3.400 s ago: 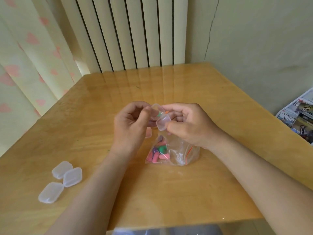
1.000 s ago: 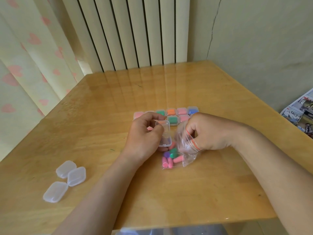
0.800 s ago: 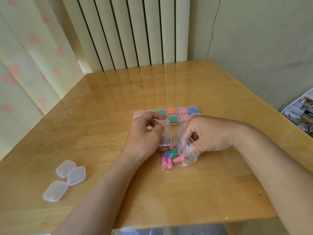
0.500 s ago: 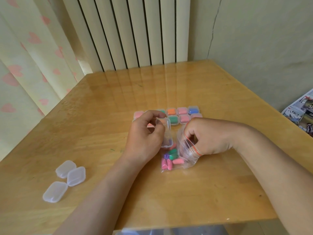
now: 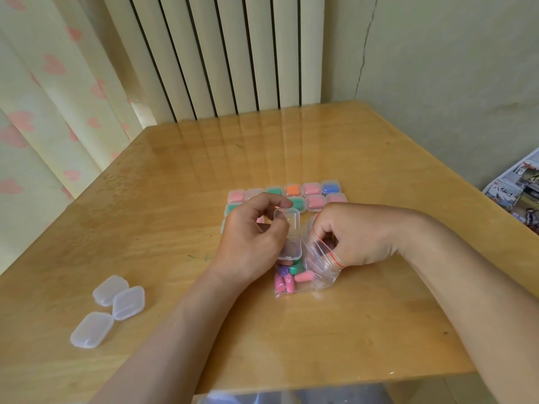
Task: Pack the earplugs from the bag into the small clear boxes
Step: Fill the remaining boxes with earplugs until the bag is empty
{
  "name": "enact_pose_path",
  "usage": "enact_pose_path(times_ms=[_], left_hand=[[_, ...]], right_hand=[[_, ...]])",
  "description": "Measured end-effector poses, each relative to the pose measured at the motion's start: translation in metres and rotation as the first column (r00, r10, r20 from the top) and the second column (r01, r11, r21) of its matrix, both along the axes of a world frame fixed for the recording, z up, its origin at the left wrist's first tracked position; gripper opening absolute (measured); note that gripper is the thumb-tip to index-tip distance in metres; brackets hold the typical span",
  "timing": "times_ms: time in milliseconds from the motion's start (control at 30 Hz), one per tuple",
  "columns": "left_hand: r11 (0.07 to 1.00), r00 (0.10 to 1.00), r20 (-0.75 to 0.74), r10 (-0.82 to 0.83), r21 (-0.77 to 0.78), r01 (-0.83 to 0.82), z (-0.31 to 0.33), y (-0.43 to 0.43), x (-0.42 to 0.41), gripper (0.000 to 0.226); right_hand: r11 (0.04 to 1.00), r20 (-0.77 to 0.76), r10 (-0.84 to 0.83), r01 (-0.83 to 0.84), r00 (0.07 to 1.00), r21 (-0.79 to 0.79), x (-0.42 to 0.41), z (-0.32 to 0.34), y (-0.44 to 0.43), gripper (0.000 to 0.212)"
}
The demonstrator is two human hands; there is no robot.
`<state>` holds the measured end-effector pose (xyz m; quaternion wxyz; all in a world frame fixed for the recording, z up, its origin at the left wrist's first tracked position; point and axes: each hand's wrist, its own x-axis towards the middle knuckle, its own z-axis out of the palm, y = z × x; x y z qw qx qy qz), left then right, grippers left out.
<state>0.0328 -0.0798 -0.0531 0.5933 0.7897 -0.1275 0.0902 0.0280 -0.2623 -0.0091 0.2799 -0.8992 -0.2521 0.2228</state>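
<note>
The left hand (image 5: 248, 243) is curled round a small clear box (image 5: 291, 247), thumb and fingers pinching its sides. The box is open, its lid standing up behind the base, and it is held just above the table, right beside the bag. I can't make out anything inside it.

The right hand (image 5: 361, 234) is clenched on the mouth of the bag (image 5: 320, 272). Its fingers are bunched into the plastic, and the red zip line wraps across them. Whether a fingertip has hold of a plug inside, I cannot tell. The bag lies on the table under both hands, crumpled at the top. The earplugs (image 5: 287, 279) sit heaped in its near left corner: pink ones, a green, a purple, just below the held box.

Beyond the hands, touching one another in close rows, stand the filled boxes (image 5: 312, 189), lids shut, showing pink, green, orange and blue through the plastic. The left hand hides part of this group.

Well off to the left, near the front edge, lie three empty boxes (image 5: 128, 301), shut and clustered, two of them touching.

The table (image 5: 175, 199) is glossy yellow wood. Behind it is a white ribbed radiator (image 5: 227, 53), with a cream curtain (image 5: 52, 97) printed with pink hearts on the left and a pale cracked wall (image 5: 452, 68) on the right. Some magazines (image 5: 522, 191) show past the table's right edge.
</note>
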Motion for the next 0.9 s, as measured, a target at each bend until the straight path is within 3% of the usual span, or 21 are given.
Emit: enact_pose_path(times_ms=[200,300,433,533,700,900], left_hand=[[1.000,1.000,-0.001,-0.001,0.016,0.001,0.001,0.000,-0.001,0.024],[1.000,1.000,0.008,-0.003,0.004,0.003,0.001,-0.001,-0.002,0.026],[0.992,0.992,0.096,0.076,-0.104,-0.066,0.006,0.000,-0.003,0.031],[0.984,0.997,0.068,0.040,-0.176,-0.028,0.010,-0.001,-0.004,0.029],[0.995,0.998,0.052,-0.025,-0.095,0.030,0.007,-0.005,-0.006,0.027],[0.997,0.999,0.030,-0.014,-0.081,0.016,0.004,-0.004,-0.004,0.029]], right_hand=[[1.000,0.015,-0.005,0.006,1.000,-0.012,0.001,-0.004,0.002,0.008],[1.000,0.022,-0.015,0.015,1.000,0.001,0.001,-0.003,0.002,0.018],[0.998,0.002,-0.045,0.045,0.999,0.050,-0.001,-0.001,0.002,0.025],[0.996,0.013,-0.061,0.060,0.998,0.069,0.000,-0.003,0.002,0.020],[0.994,0.031,-0.071,0.068,0.997,0.086,0.002,-0.004,-0.001,0.020],[0.971,0.016,-0.089,0.083,0.996,0.223,0.004,0.005,-0.011,0.019]])
